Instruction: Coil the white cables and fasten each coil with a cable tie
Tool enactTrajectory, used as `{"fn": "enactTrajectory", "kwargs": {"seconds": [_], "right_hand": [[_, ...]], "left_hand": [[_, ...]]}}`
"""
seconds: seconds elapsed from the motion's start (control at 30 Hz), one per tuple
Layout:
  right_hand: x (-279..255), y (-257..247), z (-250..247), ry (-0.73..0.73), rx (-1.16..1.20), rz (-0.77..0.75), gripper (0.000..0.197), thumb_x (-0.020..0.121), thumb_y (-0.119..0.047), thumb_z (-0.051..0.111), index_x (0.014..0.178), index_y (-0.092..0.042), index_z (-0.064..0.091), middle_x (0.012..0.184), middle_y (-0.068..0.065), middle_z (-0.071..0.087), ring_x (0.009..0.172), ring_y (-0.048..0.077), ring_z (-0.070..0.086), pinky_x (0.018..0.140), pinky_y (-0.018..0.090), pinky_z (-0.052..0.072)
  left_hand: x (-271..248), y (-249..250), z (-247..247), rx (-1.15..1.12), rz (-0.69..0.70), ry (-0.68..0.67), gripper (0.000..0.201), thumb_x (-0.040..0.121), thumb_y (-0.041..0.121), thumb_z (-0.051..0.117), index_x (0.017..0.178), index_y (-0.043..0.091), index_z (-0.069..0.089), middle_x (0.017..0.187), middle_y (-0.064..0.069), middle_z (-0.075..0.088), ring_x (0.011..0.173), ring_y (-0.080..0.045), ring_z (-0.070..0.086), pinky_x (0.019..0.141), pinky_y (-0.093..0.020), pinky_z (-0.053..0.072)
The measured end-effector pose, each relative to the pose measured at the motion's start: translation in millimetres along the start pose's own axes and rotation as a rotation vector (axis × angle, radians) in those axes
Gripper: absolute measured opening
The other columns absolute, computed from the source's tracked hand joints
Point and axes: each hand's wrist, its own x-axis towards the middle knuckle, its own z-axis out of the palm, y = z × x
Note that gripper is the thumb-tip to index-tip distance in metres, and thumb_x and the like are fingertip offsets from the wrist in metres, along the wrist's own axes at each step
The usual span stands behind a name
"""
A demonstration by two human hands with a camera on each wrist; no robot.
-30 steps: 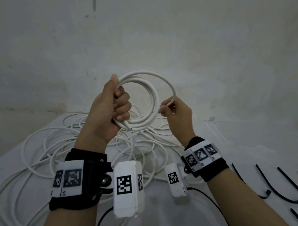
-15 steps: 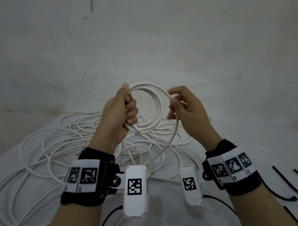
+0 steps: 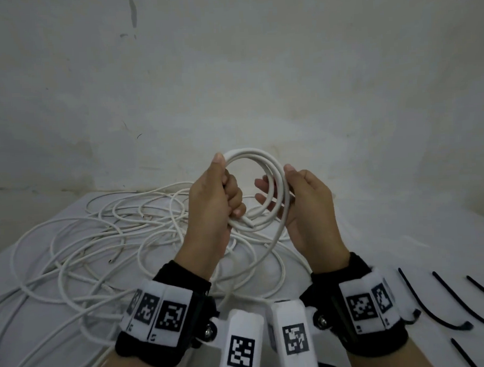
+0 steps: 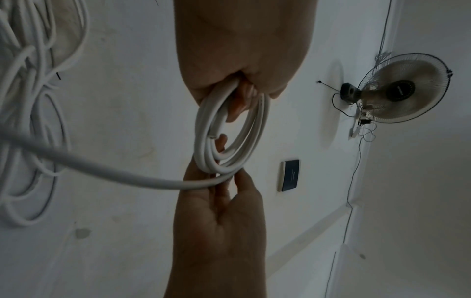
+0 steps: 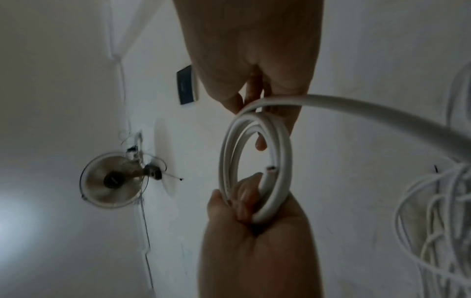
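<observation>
A small coil of white cable (image 3: 249, 152) is held upright above the table between both hands. My left hand (image 3: 231, 196) grips its left side in a fist, and the cable's cut end (image 3: 249, 224) pokes out below those fingers. My right hand (image 3: 275, 179) pinches the right side of the coil between thumb and fingers. The left wrist view shows the coil (image 4: 203, 129) with the right hand (image 4: 224, 211) pinching it below. From there the cable's tail (image 4: 89, 163) runs off toward the pile. In the right wrist view the coil (image 5: 285, 153) hangs between both hands.
Loose white cable (image 3: 112, 230) lies tangled over the left and middle of the white table (image 3: 390, 232). Several black cable ties (image 3: 448, 299) lie side by side at the front right. A bare wall stands close behind, with a fan (image 4: 400, 90) mounted on it.
My right hand has risen and come in toward the left hand, laying the wide outer loop onto the coil's right side. It now pinches there. The left hand kept its grip.
</observation>
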Motion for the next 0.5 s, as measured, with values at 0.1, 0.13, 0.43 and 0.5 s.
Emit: {"fn": "enactTrajectory", "kwargs": {"seconds": [0.1,0.13,0.43,0.5], "right_hand": [[3.2,-3.3,-2.2,-0.028,0.181,0.206,0.028,0.099,-0.014,0.040,0.096,0.005,0.060,0.075,0.016,0.066,0.065,0.019,0.068,0.066,0.031,0.060],[3.8,-4.9,-2.4,-0.030,0.199,0.258,0.030,0.097,-0.013,0.038,0.089,0.004,0.061,0.068,0.014,0.064,0.058,0.019,0.064,0.060,0.028,0.058],[5.4,-3.9,-4.3,-0.065,0.114,0.235,0.054,0.094,-0.058,0.034,0.068,-0.011,0.044,0.047,-0.001,0.035,0.036,0.009,0.033,0.043,0.022,0.039],[5.5,-4.4,-4.9,-0.105,0.097,0.207,0.051,0.093,-0.056,0.035,0.072,-0.011,0.043,0.055,0.002,0.046,0.039,0.010,0.038,0.041,0.023,0.040]], "left_hand": [[-2.6,-4.9,5.7,-0.001,0.013,0.006,0.038,0.101,0.032,0.036,0.066,0.019,0.028,0.047,0.008,0.020,0.038,-0.006,0.017,0.035,-0.017,0.023],[-3.4,-6.5,7.0,0.000,0.014,0.008,0.039,0.101,0.032,0.036,0.066,0.019,0.028,0.047,0.008,0.020,0.038,-0.006,0.017,0.035,-0.017,0.023],[-1.6,-10.1,6.2,-0.009,-0.157,-0.112,0.048,0.099,0.042,0.035,0.059,0.016,0.027,0.040,0.004,0.024,0.035,-0.009,0.029,0.040,-0.020,0.036],[-0.5,-9.6,4.1,0.001,-0.198,-0.148,0.052,0.098,0.046,0.034,0.056,0.017,0.026,0.040,0.004,0.024,0.037,-0.010,0.031,0.043,-0.021,0.038]]}}
